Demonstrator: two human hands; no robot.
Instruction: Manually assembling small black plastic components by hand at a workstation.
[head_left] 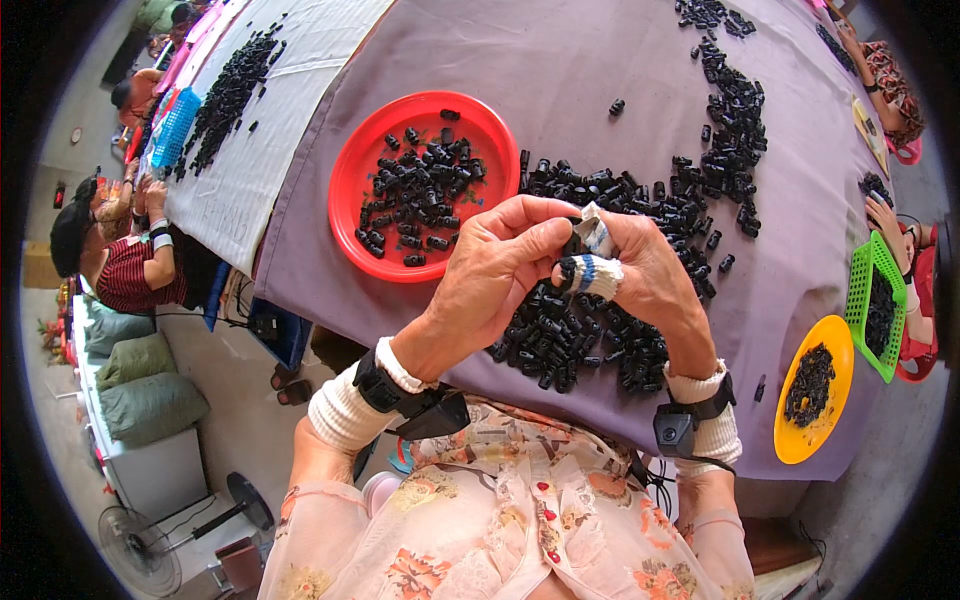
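Note:
My left hand [485, 275] and my right hand [655, 280] meet over the near part of the table, both pinching a small black plastic part [573, 241]. My fingers hide most of that part. White cloth wraps [597, 277] with blue stripes cover the thumb and a finger of my right hand. Beneath my hands spreads a pile of short black cylindrical parts [560, 345]. A round red tray [343, 190] lies beside my left hand, with many of the same black parts in it.
The pile trails away up the purple tablecloth [480, 50]. At the right are a yellow plate [835, 420] with black bits and a green basket [862, 290]. Several people work around the tables. Another black heap [230, 95] lies far left. A fan [140, 550] stands lower left.

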